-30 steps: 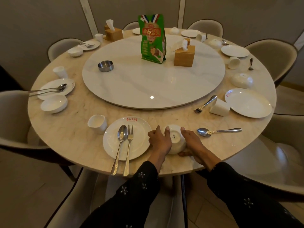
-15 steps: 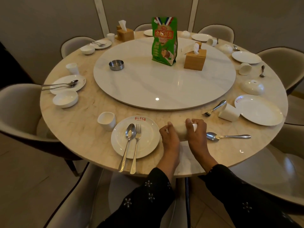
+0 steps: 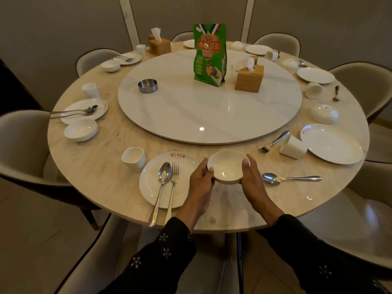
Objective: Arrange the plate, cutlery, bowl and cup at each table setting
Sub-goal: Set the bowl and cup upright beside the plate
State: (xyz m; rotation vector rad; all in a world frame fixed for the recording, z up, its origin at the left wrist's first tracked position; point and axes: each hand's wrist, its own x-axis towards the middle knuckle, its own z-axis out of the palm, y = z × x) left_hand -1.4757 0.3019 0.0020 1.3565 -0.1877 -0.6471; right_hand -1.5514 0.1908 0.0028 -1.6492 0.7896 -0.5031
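Observation:
A small white bowl (image 3: 228,166) stands upright, mouth up, near the table's front edge. My left hand (image 3: 201,183) grips its left side and my right hand (image 3: 252,181) grips its right side. Just left of it lies a white plate (image 3: 152,187) with a spoon (image 3: 162,187) and a fork (image 3: 172,187) across it. A white cup (image 3: 134,159) stands upright to the plate's left. To the right of the bowl a loose spoon (image 3: 288,179) lies on the table.
The round marble table (image 3: 101,166) carries a lazy Susan (image 3: 212,115) with a green bag (image 3: 209,54), tissue box (image 3: 249,78) and metal ashtray (image 3: 147,85). On the right lie a tipped cup (image 3: 293,147), fork (image 3: 273,143), plate (image 3: 333,144) and overturned bowl (image 3: 323,114). Chairs ring the table.
The bowl lay upside down between my hands; both hands lifted and turned it over, and it now sits mouth up, slightly further from the table edge.

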